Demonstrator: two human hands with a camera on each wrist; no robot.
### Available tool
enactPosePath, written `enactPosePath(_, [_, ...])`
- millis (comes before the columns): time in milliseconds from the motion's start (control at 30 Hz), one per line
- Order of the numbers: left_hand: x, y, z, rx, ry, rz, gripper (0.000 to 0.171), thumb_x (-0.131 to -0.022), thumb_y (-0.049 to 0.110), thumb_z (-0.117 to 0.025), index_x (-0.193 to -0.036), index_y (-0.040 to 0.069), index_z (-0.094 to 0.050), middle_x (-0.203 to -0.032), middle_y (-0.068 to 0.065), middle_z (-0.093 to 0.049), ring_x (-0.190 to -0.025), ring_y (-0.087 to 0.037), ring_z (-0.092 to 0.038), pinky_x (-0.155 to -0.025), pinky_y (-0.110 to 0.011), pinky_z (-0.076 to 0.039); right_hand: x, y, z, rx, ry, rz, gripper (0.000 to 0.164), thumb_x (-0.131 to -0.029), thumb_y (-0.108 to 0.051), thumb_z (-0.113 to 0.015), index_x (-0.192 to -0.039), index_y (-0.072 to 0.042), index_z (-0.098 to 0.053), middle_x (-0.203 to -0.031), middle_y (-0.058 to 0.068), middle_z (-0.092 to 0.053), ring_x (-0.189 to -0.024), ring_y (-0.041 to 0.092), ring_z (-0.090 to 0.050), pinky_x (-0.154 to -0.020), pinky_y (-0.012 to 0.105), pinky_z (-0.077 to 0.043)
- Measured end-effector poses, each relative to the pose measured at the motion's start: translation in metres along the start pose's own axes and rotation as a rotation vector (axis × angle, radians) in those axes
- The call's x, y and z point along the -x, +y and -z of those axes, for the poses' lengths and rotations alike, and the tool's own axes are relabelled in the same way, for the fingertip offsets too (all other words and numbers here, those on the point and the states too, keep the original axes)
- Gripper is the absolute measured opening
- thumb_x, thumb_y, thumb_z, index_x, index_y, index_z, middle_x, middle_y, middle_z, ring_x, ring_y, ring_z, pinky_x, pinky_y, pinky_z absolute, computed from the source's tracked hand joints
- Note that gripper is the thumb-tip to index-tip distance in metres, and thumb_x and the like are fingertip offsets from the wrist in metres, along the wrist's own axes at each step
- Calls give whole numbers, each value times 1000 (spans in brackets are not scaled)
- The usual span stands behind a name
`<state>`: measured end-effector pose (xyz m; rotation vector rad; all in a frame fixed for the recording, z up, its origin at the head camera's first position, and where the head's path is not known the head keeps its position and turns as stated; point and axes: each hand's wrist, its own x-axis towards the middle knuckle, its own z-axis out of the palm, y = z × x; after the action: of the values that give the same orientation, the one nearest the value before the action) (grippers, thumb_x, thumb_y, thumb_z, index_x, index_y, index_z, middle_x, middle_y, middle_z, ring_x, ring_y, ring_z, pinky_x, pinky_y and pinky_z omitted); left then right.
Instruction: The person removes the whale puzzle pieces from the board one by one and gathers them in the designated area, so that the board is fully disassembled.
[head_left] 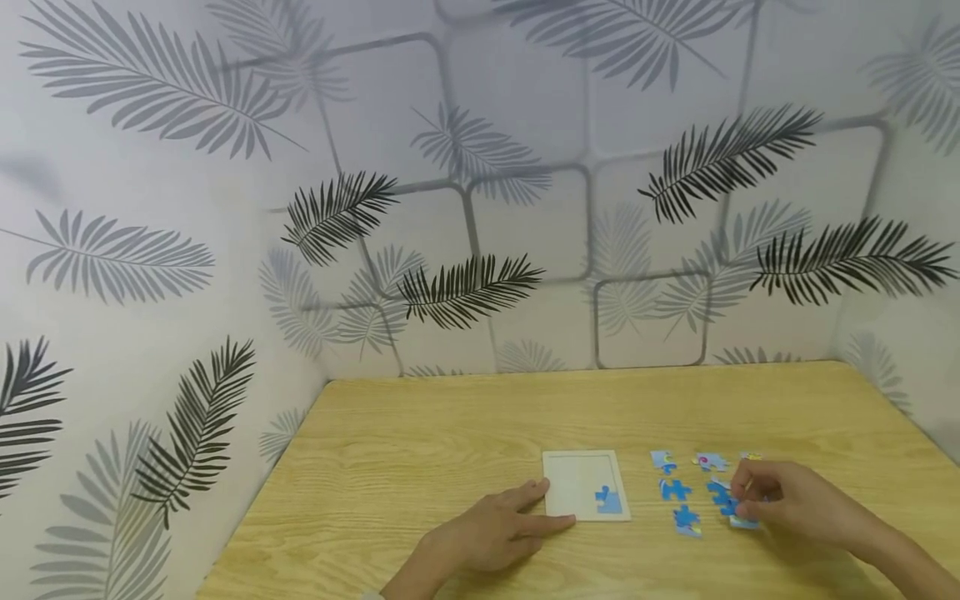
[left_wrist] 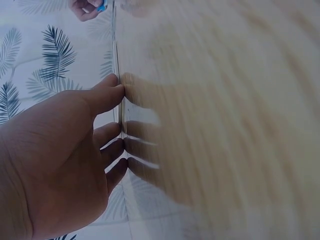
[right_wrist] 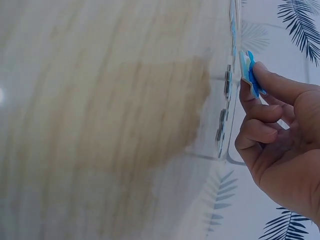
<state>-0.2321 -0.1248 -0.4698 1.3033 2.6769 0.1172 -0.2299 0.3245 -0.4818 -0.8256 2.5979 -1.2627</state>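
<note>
In the head view, the left hand (head_left: 498, 525) rests on the table with fingers extended. Its fingertips touch the left side and lower-left corner of a pale puzzle tray (head_left: 573, 477). One blue puzzle piece (head_left: 611, 502) lies in the tray's lower-right corner. To the right, the right hand (head_left: 806, 504) is over loose pieces. Between its thumb and index finger it pinches a blue puzzle piece (right_wrist: 252, 77), held above the tabletop in the right wrist view. The other fingers of that hand are curled. From the left wrist view, the left fingertips meet the table surface.
Several loose puzzle pieces lie right of the tray, among them one at the upper left (head_left: 663, 461), one in the middle (head_left: 675, 490) and one lower down (head_left: 687, 521). The wood-grain table (head_left: 420, 442) ends at a leaf-patterned wall (head_left: 525, 225).
</note>
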Motion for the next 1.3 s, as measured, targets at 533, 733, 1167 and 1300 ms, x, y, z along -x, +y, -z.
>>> enactPosePath(533, [0, 0, 2, -8, 4, -18, 51, -111, 28, -50, -159, 41, -41, -171, -10, -27, -157, -24, -27, -118, -47, -40, -2, -4, -11, 201, 21, 25, 20, -87, -18, -83, -89, -23, -64, -90, -16, -63, -81, 1, -52, -65, 22, -47])
enactPosePath(733, [0, 0, 2, -7, 4, -13, 51, -111, 29, -51, -159, 42, -41, -171, -9, -27, -157, -23, -27, -118, -47, -40, -6, -7, -14, 202, 51, 27, 22, -88, -20, -83, -87, -24, -61, -87, -16, -62, -73, -1, -49, -57, 22, -45])
enactPosePath(1167, [-1, 0, 1, 7, 4, -1, 51, -111, 29, -50, -159, 43, -40, -171, -10, -27, -157, -24, -27, -119, -47, -39, -51, -40, -46, 64, 32, 182, 26, -92, -9, -78, -116, -6, -67, -102, 6, -70, -66, 0, -50, -54, 22, -47])
enactPosePath(1300, [-1, 0, 1, 10, -6, 10, 51, -111, 29, -50, -159, 45, -39, -171, -9, -26, -157, -24, -26, -119, -48, -39, -68, -51, -61, 20, 0, 165, 32, -92, -9, -78, -122, -5, -66, -111, 12, -70, -61, -2, -45, -55, 22, -47])
